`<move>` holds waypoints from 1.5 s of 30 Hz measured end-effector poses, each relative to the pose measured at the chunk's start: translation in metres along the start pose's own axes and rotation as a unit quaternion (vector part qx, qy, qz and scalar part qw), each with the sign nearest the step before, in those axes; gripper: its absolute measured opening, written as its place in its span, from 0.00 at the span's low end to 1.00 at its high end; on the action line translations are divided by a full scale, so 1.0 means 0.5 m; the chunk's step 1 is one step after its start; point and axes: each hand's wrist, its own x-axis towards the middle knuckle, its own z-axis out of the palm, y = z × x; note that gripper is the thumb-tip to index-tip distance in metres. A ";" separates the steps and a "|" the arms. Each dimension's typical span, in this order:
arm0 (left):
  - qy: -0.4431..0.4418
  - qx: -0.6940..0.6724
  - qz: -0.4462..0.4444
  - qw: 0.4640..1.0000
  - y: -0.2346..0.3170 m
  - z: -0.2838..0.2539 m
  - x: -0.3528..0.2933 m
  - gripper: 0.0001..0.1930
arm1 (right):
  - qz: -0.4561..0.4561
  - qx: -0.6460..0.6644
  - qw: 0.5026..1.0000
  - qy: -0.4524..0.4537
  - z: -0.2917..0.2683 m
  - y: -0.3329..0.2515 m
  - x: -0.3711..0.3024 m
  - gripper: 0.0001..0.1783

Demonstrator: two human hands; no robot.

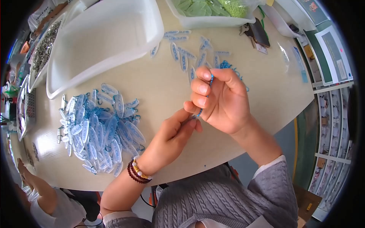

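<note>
Above the table, my right hand (pixel 226 100) is closed with thumb and forefinger pinching a short blue ball chain (pixel 200 111). The chain runs down past my curled fingers to my left hand (pixel 171 133). That hand is pinched on the end of a clear oval tag (pixel 194 117), mostly hidden by my fingers. Left of my hands lies a heap of clear oval tags with blue lettering and blue chains (pixel 100 131). Beyond my fingers several loose tags (pixel 183 60) are scattered. A small pile of blue ball chains (pixel 226 64) sits just behind my right hand.
A large white plastic bin (pixel 110 41) stands at the back left, beside a tray of metal rings (pixel 46 45). Another bin (pixel 209 21) holds green pieces. Keys with a dark case (pixel 259 33) lie at the back right. Another person's arm (pixel 38 186) shows at lower left.
</note>
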 end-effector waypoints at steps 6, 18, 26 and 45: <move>-0.002 0.026 0.021 0.999 -0.004 0.000 0.003 0.07 | -0.001 -0.013 1.000 -0.023 -0.003 -0.003 -0.001 0.11; 0.000 0.022 0.013 1.000 -0.010 0.002 0.003 0.10 | -0.006 -0.039 0.999 -0.038 -0.007 -0.004 -0.005 0.11; -0.019 -0.044 -0.027 0.998 -0.010 -0.008 0.006 0.08 | -0.010 -0.091 0.995 -0.041 -0.014 -0.002 -0.005 0.08; -0.030 -0.193 -0.017 0.981 0.008 -0.016 0.001 0.18 | -0.119 -0.467 0.874 -0.062 0.006 0.013 -0.018 0.06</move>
